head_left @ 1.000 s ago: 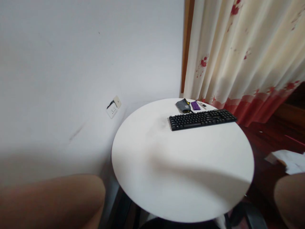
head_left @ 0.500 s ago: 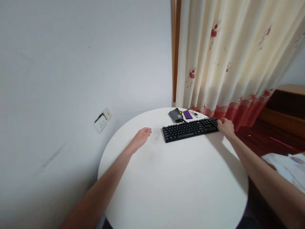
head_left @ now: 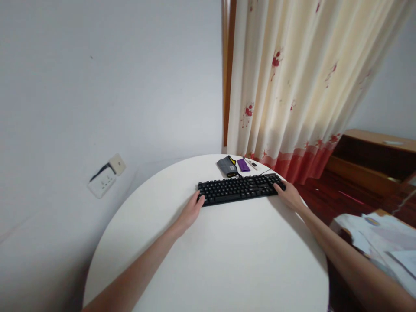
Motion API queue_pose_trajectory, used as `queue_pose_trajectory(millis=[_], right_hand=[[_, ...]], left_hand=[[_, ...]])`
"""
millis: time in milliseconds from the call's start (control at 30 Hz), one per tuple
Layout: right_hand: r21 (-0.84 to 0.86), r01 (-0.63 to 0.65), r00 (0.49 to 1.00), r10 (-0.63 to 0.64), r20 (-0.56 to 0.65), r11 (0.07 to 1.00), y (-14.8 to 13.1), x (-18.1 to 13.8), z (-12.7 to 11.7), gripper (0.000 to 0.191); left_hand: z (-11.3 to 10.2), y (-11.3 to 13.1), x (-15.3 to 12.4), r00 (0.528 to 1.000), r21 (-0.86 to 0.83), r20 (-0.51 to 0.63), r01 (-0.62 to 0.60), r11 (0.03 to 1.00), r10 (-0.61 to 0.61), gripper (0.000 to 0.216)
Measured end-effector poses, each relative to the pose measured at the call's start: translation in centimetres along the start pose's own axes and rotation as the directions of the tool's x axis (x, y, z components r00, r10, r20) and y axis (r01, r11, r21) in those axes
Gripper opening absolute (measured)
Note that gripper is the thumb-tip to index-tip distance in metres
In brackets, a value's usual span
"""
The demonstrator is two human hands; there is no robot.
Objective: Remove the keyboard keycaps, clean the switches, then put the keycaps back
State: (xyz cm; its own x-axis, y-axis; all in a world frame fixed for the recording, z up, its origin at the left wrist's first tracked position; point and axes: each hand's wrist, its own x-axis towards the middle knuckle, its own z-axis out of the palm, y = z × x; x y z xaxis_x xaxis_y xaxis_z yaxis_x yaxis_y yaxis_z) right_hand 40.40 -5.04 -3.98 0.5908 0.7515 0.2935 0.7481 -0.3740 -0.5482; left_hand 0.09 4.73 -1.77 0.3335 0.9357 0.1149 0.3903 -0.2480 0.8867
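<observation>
A black keyboard lies across the far part of the white round table. At its left end my left hand grips the corner, thumb on top of the keys. My right hand holds the opposite end the same way, thumb on top. The fingers under both ends are hidden. Just behind the keyboard are a grey pouch with yellow and black edging and a small purple packet. A small white item with a dark part lies to the right of the packet.
A wall socket with a dark plug or cord is on the left wall. Behind the table hangs a cream curtain with red flowers. To the right are a wooden cabinet and a surface with white papers.
My left hand has moved onto the keyboard's left end and closed on it; before, it was apart from it. My right hand stays on the right end. The view has shifted rightward.
</observation>
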Motion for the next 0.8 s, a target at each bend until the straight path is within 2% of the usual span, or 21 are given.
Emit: queue_pose_trajectory(millis=[100, 167, 233, 300, 400, 567, 667, 800], right_hand=[[-0.034, 0.014, 1.000, -0.014, 0.010, 0.999, -1.3, -2.4, -0.1, 0.048], [-0.062, 0.010, 0.999, -0.008, 0.043, 0.998, -2.1, -3.8, -0.4, 0.048], [-0.105, 0.032, 0.995, -0.021, 0.102, 0.994, -3.1, -4.6, -0.9, 0.047], [-0.169, 0.078, 0.985, -0.050, 0.162, 0.983, -4.1, -4.4, -1.3, 0.045], [-0.220, 0.134, 0.981, -0.097, 0.171, 0.966, -6.2, -1.6, -1.4, 0.045], [-0.181, 0.182, 0.972, -0.150, 0.180, 0.966, -10.2, 6.5, 1.1, 0.045], [-0.182, 0.148, 0.971, -0.109, 0.212, 0.972, -11.4, 10.3, 3.5, 0.056], [-0.211, 0.092, 0.971, -0.041, 0.235, 0.973, -11.8, 12.9, 6.2, 0.072]], left_hand=[[-1.1, 0.8, -0.9, 0.999, -0.035, -0.033, 0.005, 0.999, -0.006, 0.049], [-2.5, 0.3, -1.1, 0.998, 0.009, -0.048, 0.029, 1.000, -0.028, 0.047], [-3.9, -0.9, -1.0, 0.993, 0.176, -0.100, 0.081, 0.981, -0.065, 0.052], [-5.1, -2.4, -0.6, 0.975, 0.383, -0.203, 0.160, 0.910, -0.086, 0.061], [-5.8, -3.7, 0.2, 0.969, 0.508, -0.234, 0.195, 0.839, -0.084, 0.066], [-5.3, -3.8, 0.7, 0.978, 0.556, -0.205, 0.087, 0.826, 0.035, 0.067], [-5.5, -4.1, 0.6, 0.979, 0.537, -0.185, 0.030, 0.843, 0.083, 0.066], [-6.5, -4.9, 0.6, 0.977, 0.410, -0.190, -0.013, 0.912, 0.099, 0.063]])
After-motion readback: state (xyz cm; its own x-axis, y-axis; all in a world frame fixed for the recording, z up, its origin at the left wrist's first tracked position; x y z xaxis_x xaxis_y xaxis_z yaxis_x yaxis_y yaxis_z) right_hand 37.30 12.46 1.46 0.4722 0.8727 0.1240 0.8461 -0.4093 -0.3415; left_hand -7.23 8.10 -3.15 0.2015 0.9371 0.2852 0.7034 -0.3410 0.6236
